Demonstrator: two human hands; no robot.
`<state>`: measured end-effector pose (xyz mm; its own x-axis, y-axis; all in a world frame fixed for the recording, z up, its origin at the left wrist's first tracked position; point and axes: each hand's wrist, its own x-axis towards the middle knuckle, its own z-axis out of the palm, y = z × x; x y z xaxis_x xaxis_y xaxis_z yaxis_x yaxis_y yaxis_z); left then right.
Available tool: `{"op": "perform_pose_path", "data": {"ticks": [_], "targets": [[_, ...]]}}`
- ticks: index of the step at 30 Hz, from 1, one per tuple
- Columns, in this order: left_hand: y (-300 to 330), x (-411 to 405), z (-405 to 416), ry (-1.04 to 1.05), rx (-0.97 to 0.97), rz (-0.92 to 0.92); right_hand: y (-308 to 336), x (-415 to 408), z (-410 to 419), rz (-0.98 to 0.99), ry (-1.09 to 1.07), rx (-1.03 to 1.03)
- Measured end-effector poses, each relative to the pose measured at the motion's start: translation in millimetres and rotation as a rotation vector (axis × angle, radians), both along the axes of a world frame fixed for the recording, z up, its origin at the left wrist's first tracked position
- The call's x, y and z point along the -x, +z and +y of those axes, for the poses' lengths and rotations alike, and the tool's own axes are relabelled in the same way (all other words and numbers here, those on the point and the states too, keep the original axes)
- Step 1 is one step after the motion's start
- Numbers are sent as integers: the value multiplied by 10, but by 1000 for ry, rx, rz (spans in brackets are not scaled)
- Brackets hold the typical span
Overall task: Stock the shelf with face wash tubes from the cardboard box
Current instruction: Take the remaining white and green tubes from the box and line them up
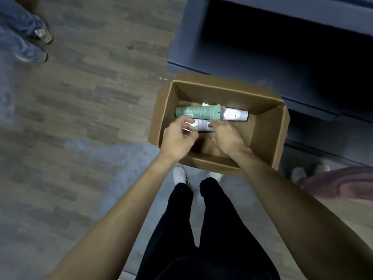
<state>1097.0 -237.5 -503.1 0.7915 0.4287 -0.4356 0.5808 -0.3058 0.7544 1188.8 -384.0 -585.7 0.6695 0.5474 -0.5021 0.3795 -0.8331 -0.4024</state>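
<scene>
Brown cardboard box [266, 126], green tube [196, 113] inside, left hand [178, 138] and right hand [226, 136] pinching white tube [202, 125]

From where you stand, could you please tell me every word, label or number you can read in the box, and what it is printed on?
None can be read.
Green tube: block of print, too blurred.
White tube: faint marks, too small.
White tube between the left hand and right hand: lines of print, blurred.
Cardboard box: no print visible.
</scene>
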Motion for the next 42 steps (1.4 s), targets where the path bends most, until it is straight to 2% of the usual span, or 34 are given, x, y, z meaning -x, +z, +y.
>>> {"op": "perform_pose_path", "data": {"ticks": [3, 7, 10, 15, 18, 20, 22, 26, 29, 33, 37, 42], "targets": [[-60, -32, -4, -28, -17, 11, -145, -70, 90, -116, 140, 24], [-162, -76, -4, -46, -35, 12, -305, -56, 161, -409, 305, 87], [-240, -77, 15, -45, -43, 7, -385, -8, 229, -460, 359, 154], [-292, -64, 39, -39, -14, -12, -379, -88, 317, -509, 387, 115], [-236, -127, 55, -28, 20, -55, -211, -176, 274, -420, 399, 99], [-185, -164, 77, -18, 37, -82, -155, -228, 199, -261, 356, 70], [-139, -171, 122, -5, 55, -114, -88, -230, 86, -116, 189, -40], [-55, -160, 277, 4, 67, -150, 219, -196, -120, 111, -278, -297], [82, -211, 374, 0, 113, -143, 607, -188, -152, 175, -452, -471], [458, -415, 405, -96, 297, -160, 1148, -197, -150, 251, -497, -693], [946, -644, 360, -183, 498, -257, 1641, -188, -120, 282, -460, -810], [1424, -776, 340, -196, 503, -367, 2059, -201, -112, 351, -513, -889]]}}
